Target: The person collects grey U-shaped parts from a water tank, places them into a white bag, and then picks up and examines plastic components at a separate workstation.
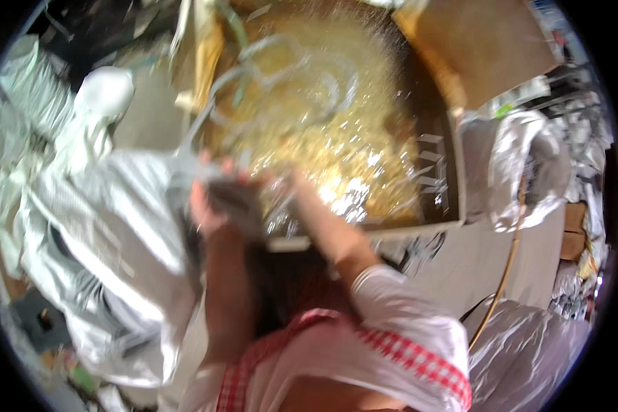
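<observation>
A large open box with a pale rim stands in front of me, with many small shiny, see-through pieces over a yellowish mass. My left hand is at the box's near left corner, beside a blurred grey thing that I cannot name. My right hand reaches over the near edge, close to the left one, among clear glinting bits. Motion smears the fingers of both hands, so their grip is unclear. A whitish translucent strip loops across the box's far left part.
White woven sacks and pale plastic bags crowd the left side. A cardboard flap stands at the far right of the box. To the right are an open white bag, a thin brown stick and a plastic-wrapped bundle.
</observation>
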`<state>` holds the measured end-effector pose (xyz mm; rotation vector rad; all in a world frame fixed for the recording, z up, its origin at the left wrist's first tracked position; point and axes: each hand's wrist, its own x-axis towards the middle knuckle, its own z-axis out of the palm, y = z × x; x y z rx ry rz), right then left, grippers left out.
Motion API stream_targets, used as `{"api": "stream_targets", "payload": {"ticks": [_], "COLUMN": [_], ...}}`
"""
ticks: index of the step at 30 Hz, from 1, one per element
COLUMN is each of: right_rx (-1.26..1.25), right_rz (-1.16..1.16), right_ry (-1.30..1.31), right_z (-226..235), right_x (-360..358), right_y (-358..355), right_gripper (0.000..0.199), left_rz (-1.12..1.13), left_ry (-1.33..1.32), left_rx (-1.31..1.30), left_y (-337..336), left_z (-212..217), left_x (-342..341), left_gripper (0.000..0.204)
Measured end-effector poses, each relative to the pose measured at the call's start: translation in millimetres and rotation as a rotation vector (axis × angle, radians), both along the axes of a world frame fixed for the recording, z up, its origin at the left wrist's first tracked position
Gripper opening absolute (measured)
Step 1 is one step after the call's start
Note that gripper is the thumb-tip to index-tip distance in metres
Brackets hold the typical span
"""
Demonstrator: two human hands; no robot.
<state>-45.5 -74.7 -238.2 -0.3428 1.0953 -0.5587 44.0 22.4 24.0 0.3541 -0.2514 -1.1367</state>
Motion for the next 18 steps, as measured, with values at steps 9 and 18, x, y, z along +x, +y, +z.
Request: {"api": "stream_targets", "payload": {"ticks": [9, 18], "right_rx": [0.003, -1.222], "right_rz": [-0.085, 0.595], "right_ry": [-0.528, 0.309], "right_z": [93.0, 211.8], "right_x": [-88.1, -124.2], "right_y": [-70.4, -14.5], "right_gripper": [0.019, 0.027], "left_rz": [-0.055, -0.312], "left_ry": [0.025, -0.385], "left_rx": [0.023, 0.551], "left_y": [2.2, -22.8], "left_z": [-40.0, -65.8], "left_x": [-1.6, -47.3], "left_gripper": [0.031, 0.018]}}
